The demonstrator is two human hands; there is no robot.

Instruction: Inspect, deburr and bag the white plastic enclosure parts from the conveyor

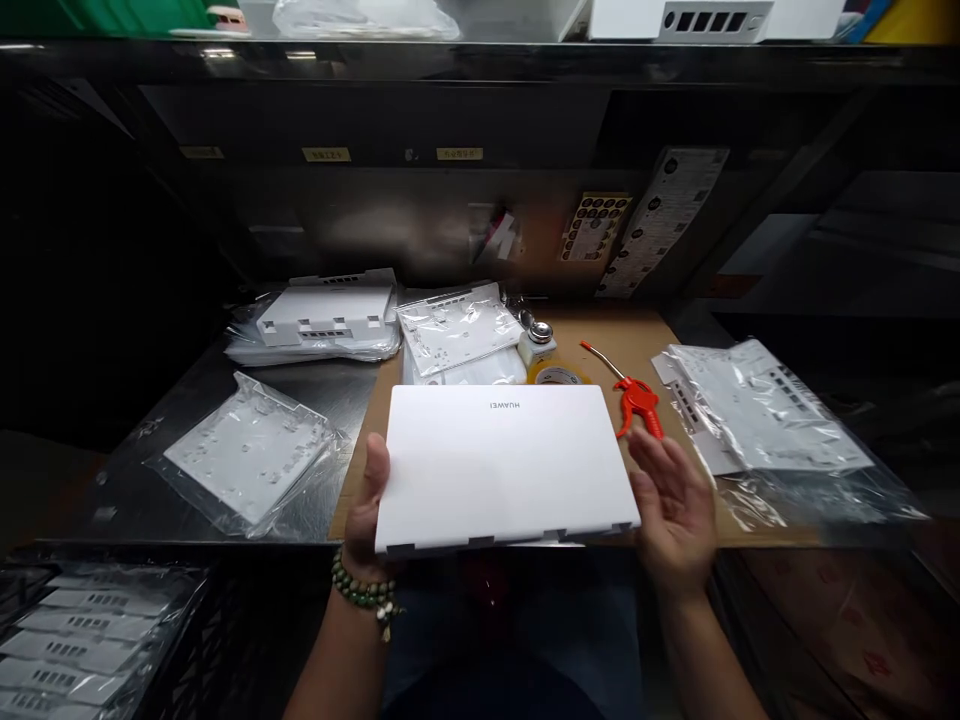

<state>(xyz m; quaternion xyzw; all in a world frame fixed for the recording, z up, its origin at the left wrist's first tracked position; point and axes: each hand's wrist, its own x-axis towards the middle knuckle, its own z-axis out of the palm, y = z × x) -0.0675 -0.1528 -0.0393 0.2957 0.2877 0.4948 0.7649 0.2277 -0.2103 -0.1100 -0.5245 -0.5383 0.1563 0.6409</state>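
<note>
A white rectangular cover (502, 470) with upside-down HUAWEI lettering is held above the front edge of the bench, tilted toward me. My left hand (369, 510) grips its left edge, the thumb at the side and the other fingers hidden beneath. At the right edge, my right hand (673, 500) is open, its fingers spread and the palm beside the cover's corner. Just beyond that hand lies a red air blow gun (637, 398). Behind the cover are a roll of yellow tape (559, 374) and a small bottle with a metal top (537, 343).
Bagged white panels lie at the left (247, 450), back centre (457, 328) and right (772, 410). White housings (326, 310) are stacked at the back left. A shelf edge (480, 62) crosses above. Bagged parts (82, 640) fill a crate at the lower left.
</note>
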